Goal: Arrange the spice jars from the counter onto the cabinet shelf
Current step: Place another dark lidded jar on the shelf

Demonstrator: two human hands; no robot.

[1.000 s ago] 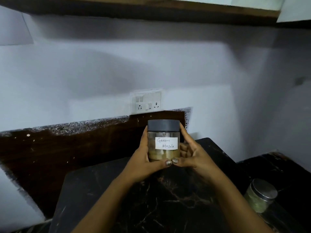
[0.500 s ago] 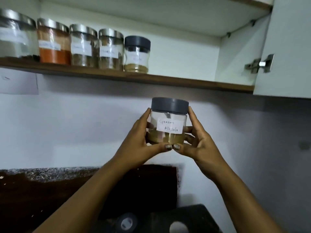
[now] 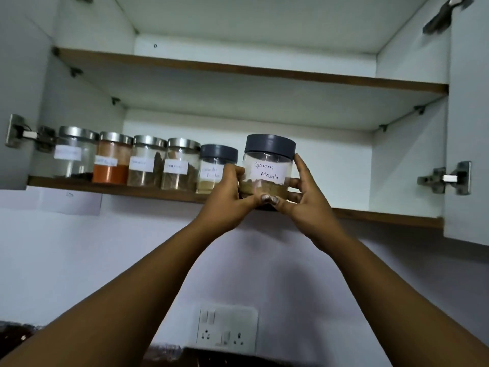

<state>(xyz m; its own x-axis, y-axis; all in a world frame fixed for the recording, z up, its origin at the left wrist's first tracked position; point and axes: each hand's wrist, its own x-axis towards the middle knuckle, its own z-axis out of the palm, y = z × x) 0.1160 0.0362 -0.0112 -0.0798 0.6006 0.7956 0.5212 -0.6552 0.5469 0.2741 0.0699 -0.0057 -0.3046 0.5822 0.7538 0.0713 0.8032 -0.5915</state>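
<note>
Cradling the Garam Masala jar [image 3: 269, 154] upright at the front edge of the lower shelf [image 3: 383, 217], the person grips it from both sides: left hand [image 3: 230, 197] curled round its 9 o'clock wall, right hand [image 3: 304, 200] round its 3 o'clock, thumbs meeting low in front. Its label [image 3: 268, 172] faces outward, likely to match the row of jars [image 3: 148, 160]. It sits at 3 o'clock of the grey-lidded jar [image 3: 215, 168], apparently to extend that line.

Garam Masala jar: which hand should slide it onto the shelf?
Probably the right hand: bare shelf lies on its side. The left hand, also holding the Garam Masala jar, is crowded by the neighbouring grey-lidded jar.
</note>
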